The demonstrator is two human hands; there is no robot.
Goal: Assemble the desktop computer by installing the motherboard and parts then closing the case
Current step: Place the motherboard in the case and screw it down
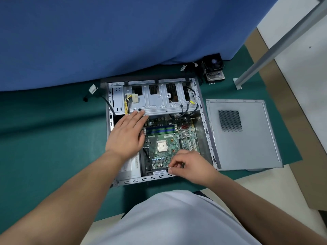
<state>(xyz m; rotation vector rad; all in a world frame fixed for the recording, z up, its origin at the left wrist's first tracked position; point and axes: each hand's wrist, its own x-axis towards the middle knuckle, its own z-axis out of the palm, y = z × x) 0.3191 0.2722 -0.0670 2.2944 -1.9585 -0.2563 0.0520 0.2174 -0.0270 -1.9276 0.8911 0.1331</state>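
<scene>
1. Green mat point(44, 138) is being used as the work surface; blue cloth point(106, 41) is hanging along its far edge.
2. Open case point(152, 178) is lying on its side at mid-mat, w/ drive cage point(155, 101) at its far end and a yellow-wired connector point(135, 99) resting on the cage's left part.
3. Left hand point(126, 135) is being held flat over the case's left side, fingers straight and together, tips reaching the cage's near edge; nothing is being gripped.
4. Motherboard point(169, 138) is lying inside the case, just right of the left hand, w/ CPU point(162, 146) between the two hands.
5. Right hand point(189, 165) is being kept at the board's near-right corner, fingers curled, thumb and forefinger pinching a small pale item point(170, 168); what it is can't be told.
6. Side panel point(242, 133) is lying flat on the mat, just right of the case, apart from both hands.
7. CPU cooler point(213, 68) is sitting beyond the case's far-right corner, by the cloth.
</scene>
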